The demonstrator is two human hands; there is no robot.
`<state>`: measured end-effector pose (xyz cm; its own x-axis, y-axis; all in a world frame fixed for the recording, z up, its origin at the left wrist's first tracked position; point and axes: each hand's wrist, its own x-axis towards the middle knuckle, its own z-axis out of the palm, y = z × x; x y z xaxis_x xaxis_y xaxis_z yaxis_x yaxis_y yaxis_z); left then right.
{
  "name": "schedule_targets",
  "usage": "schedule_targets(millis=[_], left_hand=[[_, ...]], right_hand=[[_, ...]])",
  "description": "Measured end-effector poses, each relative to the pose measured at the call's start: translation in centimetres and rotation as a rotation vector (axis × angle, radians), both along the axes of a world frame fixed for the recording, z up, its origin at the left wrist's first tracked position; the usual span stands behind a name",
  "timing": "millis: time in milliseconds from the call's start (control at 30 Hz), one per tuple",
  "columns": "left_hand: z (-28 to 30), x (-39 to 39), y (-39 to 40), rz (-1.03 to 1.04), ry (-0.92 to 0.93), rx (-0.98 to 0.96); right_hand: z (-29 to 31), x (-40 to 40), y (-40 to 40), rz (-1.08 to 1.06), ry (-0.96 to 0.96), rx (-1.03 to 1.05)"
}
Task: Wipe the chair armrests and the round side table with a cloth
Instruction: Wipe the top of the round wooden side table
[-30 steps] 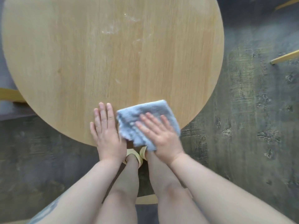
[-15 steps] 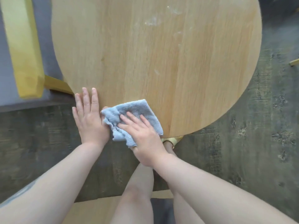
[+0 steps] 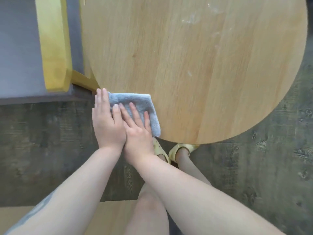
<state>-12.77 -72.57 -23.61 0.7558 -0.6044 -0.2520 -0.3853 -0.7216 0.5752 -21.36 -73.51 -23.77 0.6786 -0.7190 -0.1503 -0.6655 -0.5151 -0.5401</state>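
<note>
A round light-wood side table (image 3: 194, 65) fills the upper middle and right of the head view. A folded grey-blue cloth (image 3: 135, 103) lies on its near left rim. My right hand (image 3: 137, 129) presses flat on the cloth with straight fingers. My left hand (image 3: 105, 119) lies flat beside it at the table's edge, its fingers touching the cloth's left side and partly overlapping my right hand. White smears (image 3: 191, 20) mark the far right of the tabletop.
A chair with a yellow wooden armrest (image 3: 53, 46) and grey seat cushion (image 3: 18, 51) stands left of the table, close to its rim. Dark patterned floor (image 3: 254, 167) lies all around. My feet in yellow sandals (image 3: 177, 150) stand under the table's near edge.
Both hands and the cloth have slid left along the table's near rim toward the chair. My left hand has closed in against my right. The view has shifted, showing more of the armrest.
</note>
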Motion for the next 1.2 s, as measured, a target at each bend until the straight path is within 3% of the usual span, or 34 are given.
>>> schedule_targets(millis=[100,200,300,367,467,533,567,667,700,733,833,900,1000,1100,1133,1200], left_hand=[[1.2,1.8,0.2,0.053,0.051,-0.069],[2.6,0.7,-0.4,-0.116,0.049,-0.100],[2.2,-1.9,-1.4,-0.247,0.053,-0.056],[1.6,-3.5,-2.1,-0.312,0.059,-0.017],[1.3,-6.0,-2.6,-0.381,0.086,0.005],[1.5,-7.8,-2.9,-0.453,0.096,-0.002],[1.6,-8.7,-3.0,-0.479,0.095,-0.004],[1.7,-11.7,-3.8,-0.485,0.104,0.015],[1.7,-12.6,-4.1,-0.459,0.106,0.026],[1.6,-13.4,-4.6,-0.421,0.104,0.032],[1.8,-15.3,-6.3,-0.323,0.081,0.049],[2.0,-16.3,-7.2,-0.339,0.050,0.060],[2.2,-18.4,-8.6,-0.380,0.022,0.083],[1.7,-21.0,-10.2,-0.327,0.006,0.145],[1.5,-21.9,-10.9,-0.299,-0.002,0.161],[1.3,-23.3,-12.3,-0.253,-0.018,0.181]], right_hand=[[2.4,-0.5,-3.2,0.138,-0.134,0.314],[3.9,-6.5,-5.7,0.068,-0.150,0.117],[2.9,-10.7,-5.7,-0.047,0.070,-0.065],[1.5,-11.5,-4.8,0.137,0.198,-0.053],[0.2,-14.2,-6.3,0.453,0.204,-0.082],[-0.2,-17.3,-9.3,0.518,0.222,-0.183],[-0.4,-18.4,-10.9,0.400,0.247,-0.198],[-0.9,-17.3,-13.6,-0.385,0.316,-0.147],[-0.7,-15.8,-13.4,-0.505,0.309,-0.143],[-0.6,-14.8,-13.0,-0.458,0.281,-0.148],[-0.6,-17.9,-12.5,0.298,0.194,-0.181],[-0.4,-23.0,-16.5,0.579,0.203,-0.254],[-0.4,-28.4,-23.6,0.402,0.341,-0.280],[0.0,-26.0,-26.2,-0.018,0.354,-0.189],[0.3,-24.5,-25.8,-0.070,0.327,-0.161],[0.4,-23.8,-24.5,0.205,0.239,-0.146]])
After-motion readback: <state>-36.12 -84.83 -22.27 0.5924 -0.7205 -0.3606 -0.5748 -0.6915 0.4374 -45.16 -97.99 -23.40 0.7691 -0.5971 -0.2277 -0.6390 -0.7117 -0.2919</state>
